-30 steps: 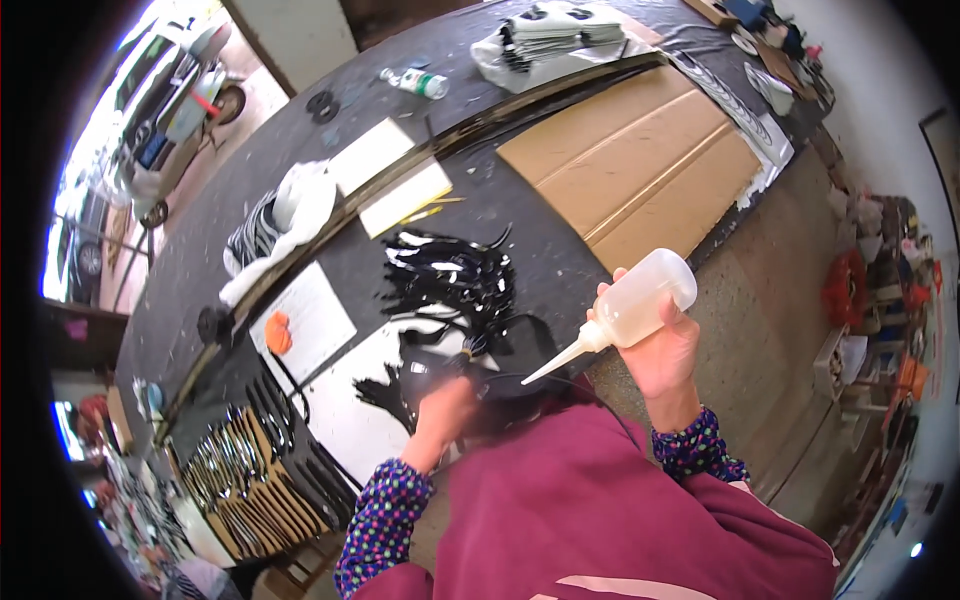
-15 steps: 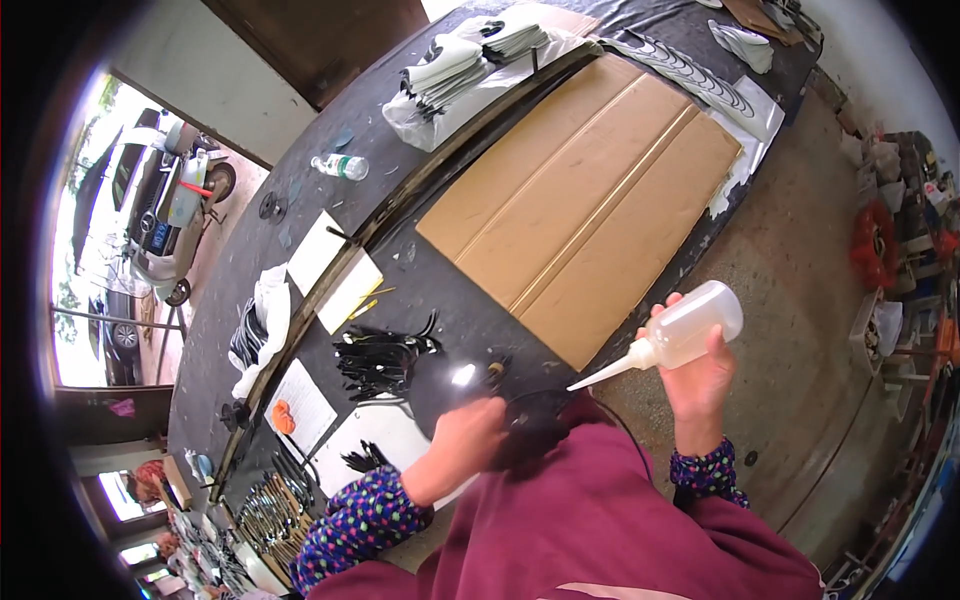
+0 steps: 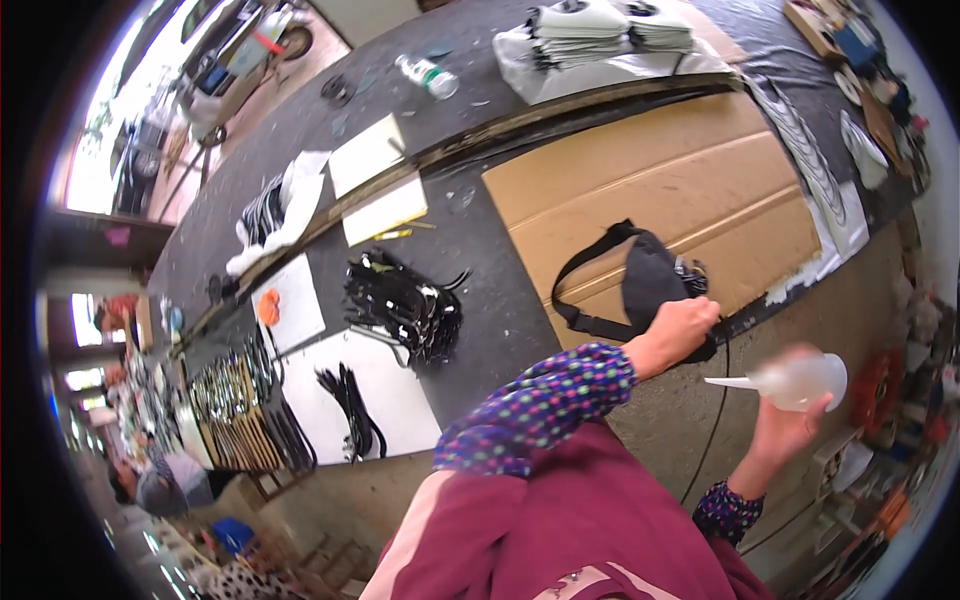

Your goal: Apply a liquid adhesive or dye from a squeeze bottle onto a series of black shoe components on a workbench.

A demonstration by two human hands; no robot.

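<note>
A black pouch [image 3: 652, 275] with a looped strap lies over the right part of a flat cardboard sheet [image 3: 640, 185]. Small dark and metallic bits show at its right side. My left hand [image 3: 678, 328] is closed on the pouch's lower edge, with its fingertips partly hidden. Off the table's edge, to the right, my right hand [image 3: 785, 430] grips a translucent squeeze bottle [image 3: 815, 381]. The bottle lies level, its long white nozzle aimed left toward the pouch. Pale liquid is visible inside, and the upper fingers are blurred.
Left of the cardboard are a bundle of glossy black strips [image 3: 405, 305] and a smaller black bundle [image 3: 350, 410] on a white sheet [image 3: 400, 400]. A rail [image 3: 460, 145] runs along the table. Farther back are a plastic bottle [image 3: 428, 77] and stacked white pieces [image 3: 585, 35]. A cord [image 3: 712, 430] hangs at the edge.
My left hand has moved right, and the black pouch now lies on the cardboard. My right hand and the squeeze bottle have shifted right and down. The view has turned.
</note>
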